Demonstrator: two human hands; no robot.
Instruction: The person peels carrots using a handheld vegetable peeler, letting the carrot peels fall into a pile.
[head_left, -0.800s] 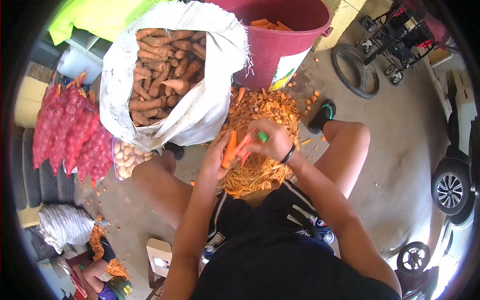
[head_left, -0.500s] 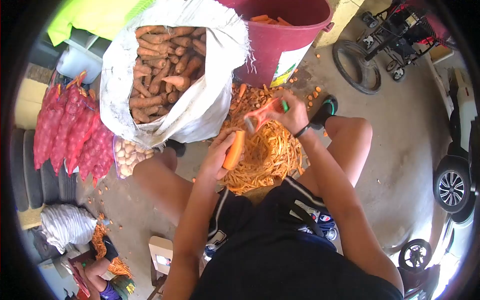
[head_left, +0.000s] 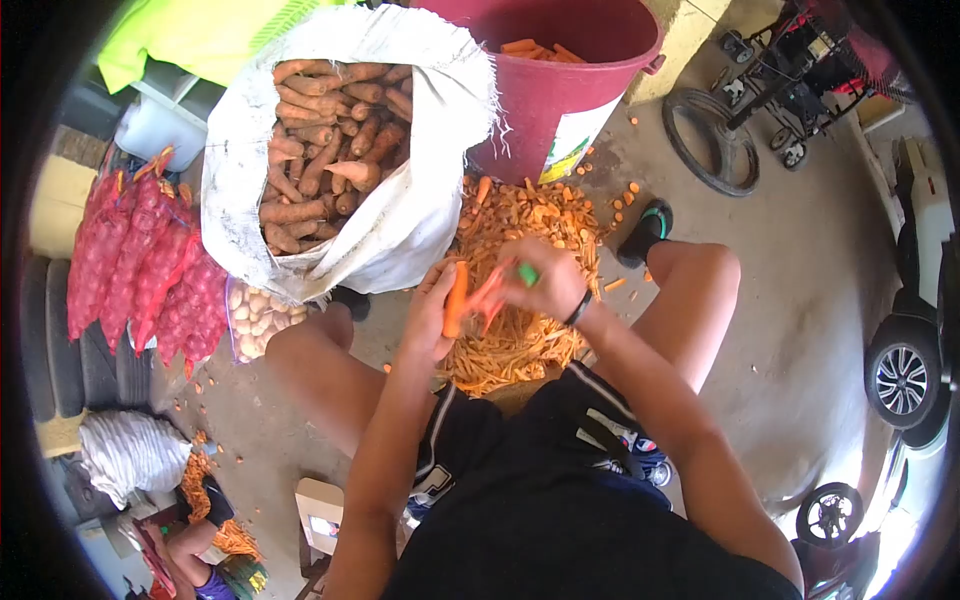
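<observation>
left hand [head_left: 430,312] grips carrot [head_left: 456,298] | right hand [head_left: 548,282] grips peeler [head_left: 492,290] | bucket label [head_left: 572,135] unreadable

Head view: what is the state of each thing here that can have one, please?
carrot, held upright in the left hand, bright orange.
peeler, gripped in the right hand, blade against the carrot.
white sack, open, full of unpeeled carrots.
red tub, open, peeled carrots inside.
peel pile, loose on the floor between the legs.
red net bags, filled.
</observation>
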